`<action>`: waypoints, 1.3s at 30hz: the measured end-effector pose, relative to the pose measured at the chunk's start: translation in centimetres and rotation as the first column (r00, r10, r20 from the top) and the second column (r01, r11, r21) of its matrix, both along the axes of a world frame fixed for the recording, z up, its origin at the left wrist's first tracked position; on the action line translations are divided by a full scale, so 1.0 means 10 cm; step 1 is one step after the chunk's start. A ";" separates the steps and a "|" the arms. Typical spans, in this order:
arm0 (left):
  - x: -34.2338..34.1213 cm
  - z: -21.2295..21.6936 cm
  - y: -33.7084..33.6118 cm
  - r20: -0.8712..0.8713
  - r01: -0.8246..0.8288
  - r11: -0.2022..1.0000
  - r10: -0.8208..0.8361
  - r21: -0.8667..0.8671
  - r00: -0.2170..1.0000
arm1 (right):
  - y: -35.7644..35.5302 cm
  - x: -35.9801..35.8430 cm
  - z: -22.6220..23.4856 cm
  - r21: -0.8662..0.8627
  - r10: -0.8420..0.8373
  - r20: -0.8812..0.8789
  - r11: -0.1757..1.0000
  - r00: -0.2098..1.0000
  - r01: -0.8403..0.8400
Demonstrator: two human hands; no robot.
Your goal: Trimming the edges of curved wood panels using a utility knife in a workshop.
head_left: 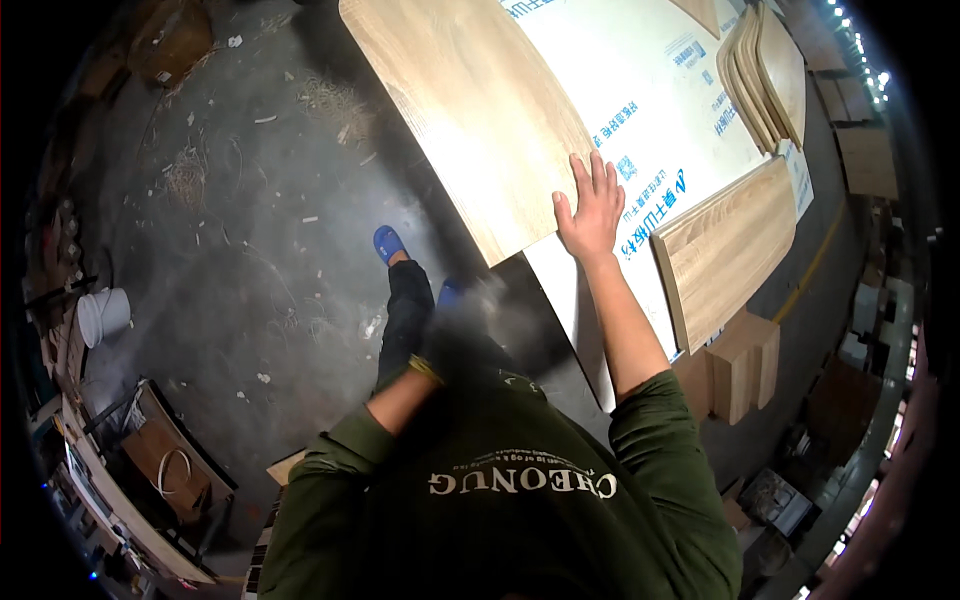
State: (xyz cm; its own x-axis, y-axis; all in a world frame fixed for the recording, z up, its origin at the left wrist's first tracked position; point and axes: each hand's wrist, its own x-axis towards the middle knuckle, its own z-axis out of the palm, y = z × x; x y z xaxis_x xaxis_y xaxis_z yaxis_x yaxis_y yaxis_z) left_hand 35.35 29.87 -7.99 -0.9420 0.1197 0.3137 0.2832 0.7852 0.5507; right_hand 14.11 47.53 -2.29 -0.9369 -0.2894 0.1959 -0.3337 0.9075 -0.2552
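My right hand [592, 205] lies palm down with its fingers apart, at the near right corner of a long light wood-grain panel [480, 110]. Its fingertips touch the panel's edge. Under that panel is a large white board [650, 110] with blue print. Down by my legs is my left hand [478, 330], a dark smear beyond a yellow band [424, 369] at the wrist, like a dark glove. Motion blur hides its fingers and anything in them.
Stacked wood-grain panels [730, 250] lie on the board's right side, with curved-edge pieces [770, 80] farther back. Wooden blocks [745, 365] stand below at the right. A white bucket [104, 316] is on the left. Shavings litter the grey floor [250, 240] around my blue slippers [388, 243].
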 end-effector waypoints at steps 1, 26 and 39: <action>-0.29 0.43 -0.07 0.266 -0.269 0.905 0.184 0.331 0.946 | 0.09 -0.02 0.03 -0.007 -0.013 -0.016 1.000 1.000 0.013; 0.38 0.18 -2.58 0.767 -0.561 -0.556 0.252 0.614 0.590 | -2.37 -0.50 0.13 0.205 0.421 0.141 0.873 0.896 -0.443; -0.92 0.27 -3.81 0.722 -0.601 -0.482 0.104 0.638 0.684 | -2.55 -0.68 0.22 0.143 0.350 0.307 0.902 0.885 -0.407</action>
State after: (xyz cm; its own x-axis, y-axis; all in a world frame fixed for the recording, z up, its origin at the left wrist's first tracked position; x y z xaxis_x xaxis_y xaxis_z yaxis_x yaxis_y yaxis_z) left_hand 26.10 -8.19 -5.30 -0.5858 -0.4286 -0.6878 -0.0499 -0.8280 0.5585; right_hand 7.33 21.99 -0.06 -0.7558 -0.6385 -0.1450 -0.6065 0.7662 -0.2125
